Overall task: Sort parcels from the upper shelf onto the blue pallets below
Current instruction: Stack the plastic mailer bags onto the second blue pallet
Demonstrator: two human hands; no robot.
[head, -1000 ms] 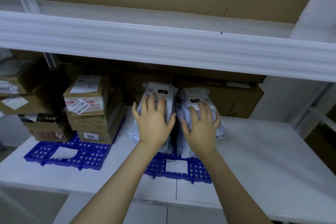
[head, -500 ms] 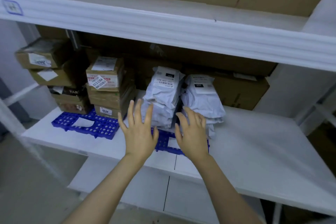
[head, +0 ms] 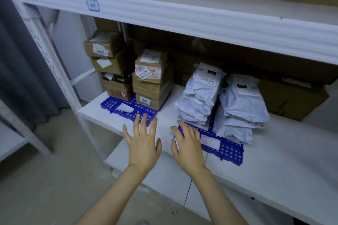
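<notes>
Two stacks of white poly-bag parcels, a left stack (head: 200, 97) and a right stack (head: 241, 107), sit on a blue pallet (head: 226, 149) on the lower white shelf. Further left, a second blue pallet (head: 111, 104) carries two stacks of brown cardboard boxes (head: 152, 80). My left hand (head: 143, 142) hovers with fingers spread over the shelf's front edge, between the pallets. My right hand (head: 188, 144) hangs with relaxed fingers over the near left corner of the bag pallet. Both hands hold nothing.
The upper shelf beam (head: 182, 16) marked "H" runs across the top, with large cardboard behind it. A big brown carton (head: 292, 97) stands behind the bags at the right. The rack's white upright (head: 54, 71) is at the left, grey floor below.
Both hands have lifted off the tops of the two bag stacks and drawn back toward me to the shelf's front edge. The view has swung left and down.
</notes>
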